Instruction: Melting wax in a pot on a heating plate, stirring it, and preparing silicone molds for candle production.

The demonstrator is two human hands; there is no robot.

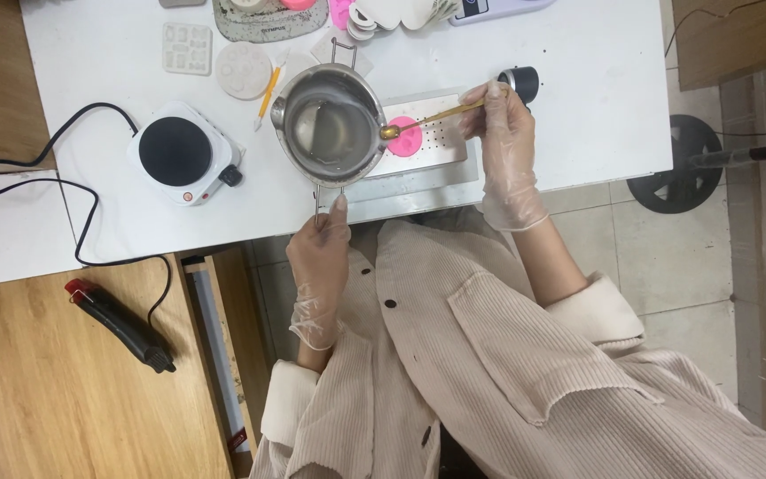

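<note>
Pinching the wire handle of the steel melting pot (330, 131) just above frame centre, the left hand (319, 253) steadies it, tipped toward the pink mould (403, 137), while the right hand (505, 142) nips a gold spoon (427, 120) at the pot's spout, likely guiding the pour; the hotplate (184, 153) sits apart at left.

Counted on the white table: one steel melting pot (330, 133), one gold spoon (427, 118), one pink silicone mould (403, 137), one white hot plate (186, 153), two pale moulds (187, 47) (243, 69), while one red-tipped heat gun (120, 325) is seen on the wooden surface, and two gloved hands (321, 244) (505, 133) are counted.
</note>
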